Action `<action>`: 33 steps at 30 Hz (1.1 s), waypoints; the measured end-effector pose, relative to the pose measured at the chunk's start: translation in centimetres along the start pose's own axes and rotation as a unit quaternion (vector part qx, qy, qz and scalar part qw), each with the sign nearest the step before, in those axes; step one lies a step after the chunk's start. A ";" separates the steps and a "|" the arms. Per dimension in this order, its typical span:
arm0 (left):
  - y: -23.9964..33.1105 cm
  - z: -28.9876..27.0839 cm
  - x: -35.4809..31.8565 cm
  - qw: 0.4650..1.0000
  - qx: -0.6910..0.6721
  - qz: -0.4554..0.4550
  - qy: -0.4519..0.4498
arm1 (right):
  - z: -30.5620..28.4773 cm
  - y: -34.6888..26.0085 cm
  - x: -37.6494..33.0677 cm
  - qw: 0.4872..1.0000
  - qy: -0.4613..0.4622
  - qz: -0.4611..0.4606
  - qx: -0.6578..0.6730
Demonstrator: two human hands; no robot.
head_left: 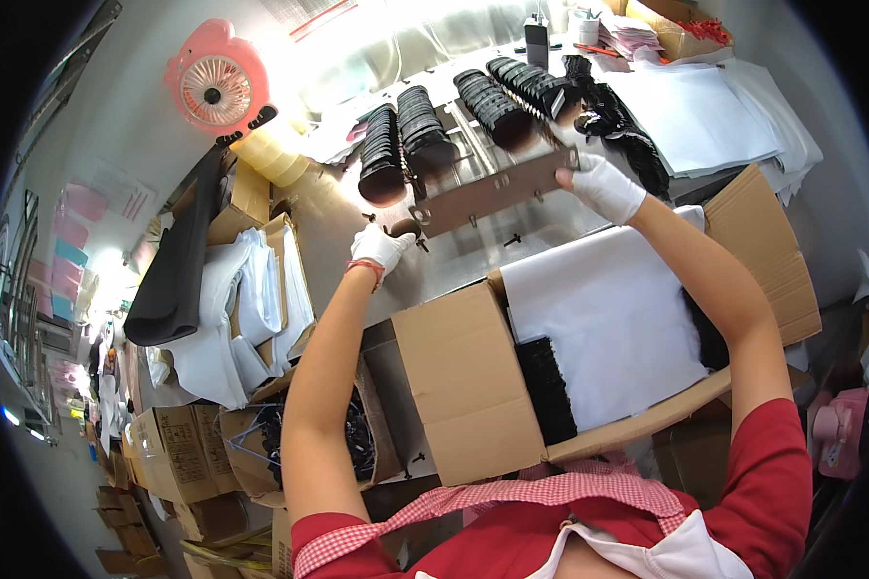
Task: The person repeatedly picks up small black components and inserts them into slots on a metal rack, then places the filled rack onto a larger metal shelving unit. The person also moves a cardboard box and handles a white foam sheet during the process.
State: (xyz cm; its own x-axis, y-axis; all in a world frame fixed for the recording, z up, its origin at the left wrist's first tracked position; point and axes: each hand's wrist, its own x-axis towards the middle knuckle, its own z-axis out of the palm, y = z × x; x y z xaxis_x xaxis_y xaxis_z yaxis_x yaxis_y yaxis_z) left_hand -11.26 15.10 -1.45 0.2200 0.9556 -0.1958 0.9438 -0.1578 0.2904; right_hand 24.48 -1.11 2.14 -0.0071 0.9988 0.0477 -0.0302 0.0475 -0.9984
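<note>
My right hand [603, 190], in a white glove, is closed on one end of a long flat brown strip [497, 193] with small metal-looking fittings along it. The strip is held tilted above the metal worktop [454, 261]. My left hand [381, 249], also in a white glove, is pinched against a small dark rounded piece [403, 229] by the strip's other end. Its fingertips are partly hidden. Beyond the strip lie several rows of stacked black pieces with glossy brown ends, such as the left row [381, 154] and the middle row [425, 130]. Small black T-shaped bits [513, 239] lie on the worktop.
An open cardboard box [468, 381] with white sheeting [603, 338] and black fringed material stands close to me. White sheets [714, 116] lie at the far right, near crumpled black plastic [628, 135]. A pink fan [217, 82] and yellow tape rolls [270, 154] are at the left.
</note>
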 end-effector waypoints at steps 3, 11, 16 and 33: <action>2.8 0.7 0.0 0.995 0.009 -0.088 0.038 | -1.4 2.3 0.2 0.992 -0.002 0.080 -0.100; -0.2 0.9 4.4 0.997 0.049 0.019 -0.055 | -1.3 1.0 -1.2 0.797 -0.007 0.105 -0.595; -2.3 -1.7 -0.9 0.974 -0.225 -0.002 0.034 | 2.6 -2.4 -5.7 0.821 -0.043 -0.040 -0.568; 6.1 2.6 -23.8 0.639 -0.757 -0.099 -0.088 | 19.0 0.9 -7.7 0.832 -0.025 -0.336 -0.442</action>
State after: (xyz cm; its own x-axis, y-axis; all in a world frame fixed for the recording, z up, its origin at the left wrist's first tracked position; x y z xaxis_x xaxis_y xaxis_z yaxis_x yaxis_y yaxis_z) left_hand -10.14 -9.29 2.56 0.2829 0.8562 -0.4323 -0.3351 0.5105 0.7919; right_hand 5.52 -8.87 1.41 -0.3268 0.7444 0.5823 0.7020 0.6037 -0.3777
